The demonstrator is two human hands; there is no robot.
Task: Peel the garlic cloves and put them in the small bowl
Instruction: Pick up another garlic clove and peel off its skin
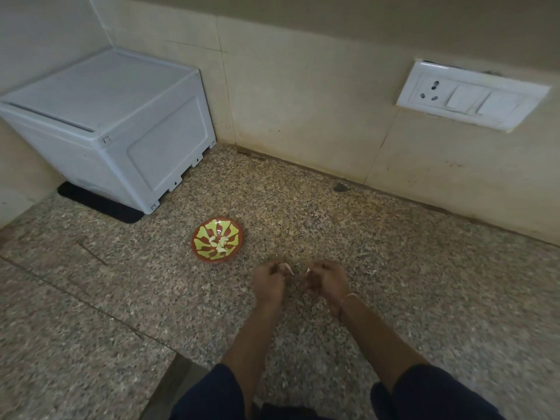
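The garlic clove (pixel 287 268) sits just below the middle of the frame, pinched at the fingertips of your left hand (pixel 268 283) and poking out toward the right. Your right hand (pixel 328 281) is just beside it, fingers curled and pinching a pale scrap (pixel 308 270). Whether that scrap is skin or clove is too small to tell. A small gap separates the clove from the scrap, and both hands are over the speckled desk (pixel 394 268).

The small bowl (pixel 231 231), red-brown with a yellow-green pattern, stands on the desk up and left of your left hand, near it but apart. It holds several peeled cloves (pixel 218 242) at its middle. A thin band (pixel 348 298) circles your right wrist.

In the upper left, a white box-like appliance (pixel 115 122) rests on a black mat (pixel 100 203) against the tiled wall (pixel 303 101). In the upper right, a white socket plate (pixel 472 97) is set on that wall.
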